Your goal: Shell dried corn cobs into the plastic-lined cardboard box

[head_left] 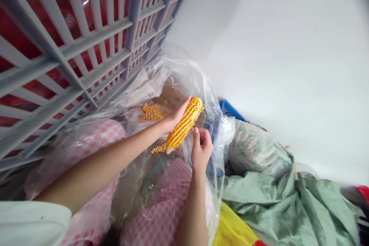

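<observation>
My left hand (175, 120) is wrapped round an ear of corn (182, 127), which is tilted with its far end up and to the right. Along the cob's right side some kernels are gone and a pale strip shows. Closed fingers of my right hand (202, 147) grip a thin dark pointed tool (195, 123), its tip close to that strip. Most of the tool is hidden in the fist, so its kind does not show. Beneath both hands spreads a clear plastic bag (198, 71), with loose corn kernels (152, 112) in a pile inside it.
A grey slatted plastic crate (95, 52) with red contents rises on the left. To the right are a white wall (273, 46), a blue basket (232, 110), a stuffed woven sack (256, 148) and green cloth (285, 203). A yellow bag (233, 226) lies near the front.
</observation>
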Motion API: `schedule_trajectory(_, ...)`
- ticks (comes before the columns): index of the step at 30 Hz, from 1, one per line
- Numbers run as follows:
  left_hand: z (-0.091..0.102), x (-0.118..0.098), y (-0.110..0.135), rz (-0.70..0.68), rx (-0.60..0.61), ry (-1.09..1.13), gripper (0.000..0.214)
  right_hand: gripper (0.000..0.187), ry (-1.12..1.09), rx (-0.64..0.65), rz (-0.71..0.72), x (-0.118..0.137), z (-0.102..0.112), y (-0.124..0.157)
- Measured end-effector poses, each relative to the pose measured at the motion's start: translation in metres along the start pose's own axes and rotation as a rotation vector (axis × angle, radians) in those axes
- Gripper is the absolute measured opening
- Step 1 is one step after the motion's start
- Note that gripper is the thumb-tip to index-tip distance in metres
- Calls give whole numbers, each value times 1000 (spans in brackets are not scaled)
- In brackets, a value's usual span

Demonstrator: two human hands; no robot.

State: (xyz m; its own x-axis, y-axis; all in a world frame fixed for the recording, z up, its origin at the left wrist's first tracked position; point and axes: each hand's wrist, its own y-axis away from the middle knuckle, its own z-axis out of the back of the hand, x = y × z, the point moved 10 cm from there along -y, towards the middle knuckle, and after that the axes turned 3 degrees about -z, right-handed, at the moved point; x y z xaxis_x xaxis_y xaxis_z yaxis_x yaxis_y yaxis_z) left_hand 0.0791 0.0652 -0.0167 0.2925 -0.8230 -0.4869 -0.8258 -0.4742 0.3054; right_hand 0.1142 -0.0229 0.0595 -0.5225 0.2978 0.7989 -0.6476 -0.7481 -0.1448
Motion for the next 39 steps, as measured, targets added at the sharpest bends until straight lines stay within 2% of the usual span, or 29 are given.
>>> schedule_trajectory(5,12,-5,2,-6,-98,-122,62,32,134,4,14,0,8,1)
schedule_trajectory(12,14,-11,-5,-134,-74,-173,62,32,131,62,23,-6,8,0)
schedule_trajectory(18,16,-22,-1,-225,-116,-269,61,31,144,98,-7,-9,7,0)
schedule_trajectory(23,10,-35,8,-309,-138,-466,63,32,151,135,-29,-10,7,0)
schedule_trajectory(27,9,-37,11,-353,-160,-687,65,33,157,196,-46,-14,2,2)
schedule_trajectory(32,20,-37,16,-366,-313,-943,67,35,238,222,-52,-21,-4,4)
schedule_trajectory(36,27,-33,15,-371,-372,-908,67,35,232,149,-47,-23,-9,7)
schedule_trajectory(39,36,-26,13,-382,-429,-730,65,35,231,36,-65,-23,-12,11)
